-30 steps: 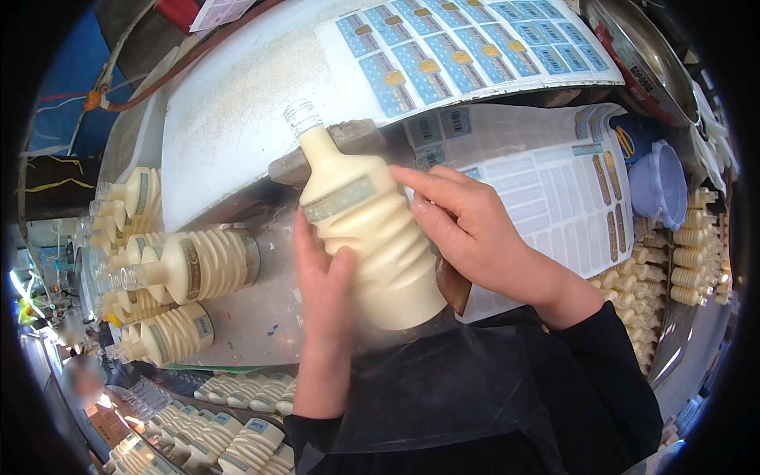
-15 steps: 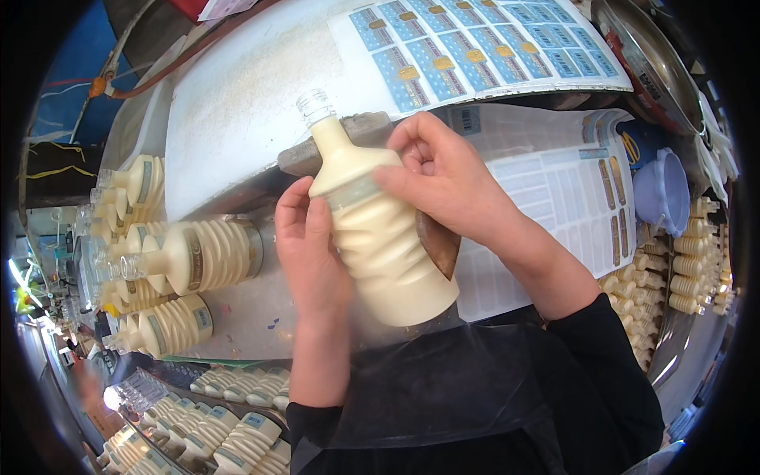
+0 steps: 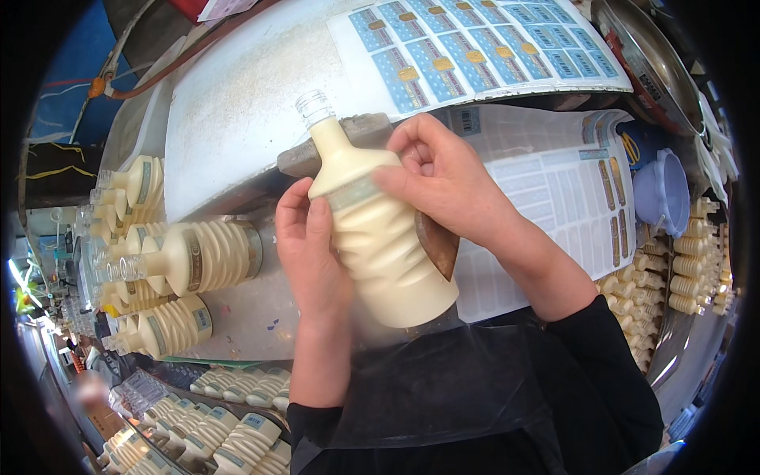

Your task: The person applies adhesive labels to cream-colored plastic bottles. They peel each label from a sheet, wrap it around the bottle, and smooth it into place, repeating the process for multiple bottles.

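The left hand [image 3: 313, 253] holds the left side of one cream bottle [image 3: 396, 265] in the centre, its neck by one grey block [image 3: 368, 127]. The right hand [image 3: 455, 182] holds its right shoulder, thumb hiding part of one pale label [image 3: 355, 192]. Around are one brown wedge [image 3: 438, 247], two label sheets [image 3: 538, 198], one lilac bucket [image 3: 663, 192] and uncountable other bottles [image 3: 218, 257]. The pale label's print is unclear.

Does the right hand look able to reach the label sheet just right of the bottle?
Probably yes: the label sheet lies close beside the right hand, with nothing visible blocking the way; that hand would just have to leave the bottle.
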Available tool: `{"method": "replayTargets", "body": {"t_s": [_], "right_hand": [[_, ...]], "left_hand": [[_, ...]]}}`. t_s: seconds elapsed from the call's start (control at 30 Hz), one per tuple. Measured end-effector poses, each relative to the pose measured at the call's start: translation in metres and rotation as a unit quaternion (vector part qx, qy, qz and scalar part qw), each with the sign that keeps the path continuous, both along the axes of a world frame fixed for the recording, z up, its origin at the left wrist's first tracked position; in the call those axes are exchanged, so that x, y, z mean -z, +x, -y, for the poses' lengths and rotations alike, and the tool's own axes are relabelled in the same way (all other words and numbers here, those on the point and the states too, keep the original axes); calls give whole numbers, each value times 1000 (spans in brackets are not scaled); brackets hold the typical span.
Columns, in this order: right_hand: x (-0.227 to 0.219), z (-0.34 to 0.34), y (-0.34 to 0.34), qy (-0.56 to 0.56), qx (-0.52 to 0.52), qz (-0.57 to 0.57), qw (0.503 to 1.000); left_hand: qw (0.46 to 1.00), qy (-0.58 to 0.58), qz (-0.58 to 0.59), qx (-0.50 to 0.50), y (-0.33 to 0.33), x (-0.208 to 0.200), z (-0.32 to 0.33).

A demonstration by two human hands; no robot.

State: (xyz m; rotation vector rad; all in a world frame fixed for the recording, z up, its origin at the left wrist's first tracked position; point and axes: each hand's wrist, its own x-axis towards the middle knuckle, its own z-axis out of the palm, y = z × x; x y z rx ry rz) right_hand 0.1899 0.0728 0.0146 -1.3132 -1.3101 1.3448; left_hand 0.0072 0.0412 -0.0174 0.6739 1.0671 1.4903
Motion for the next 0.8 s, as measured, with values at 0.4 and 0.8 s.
{"method": "replayTargets", "body": {"t_s": [0.4, 0.8], "right_hand": [[-2, 10, 18, -37, 9, -55, 998], [2, 37, 9, 31, 15, -37, 999]], "left_hand": [[997, 10, -70, 24, 0, -4, 10], [989, -35, -1, 141, -1, -11, 32]]}}
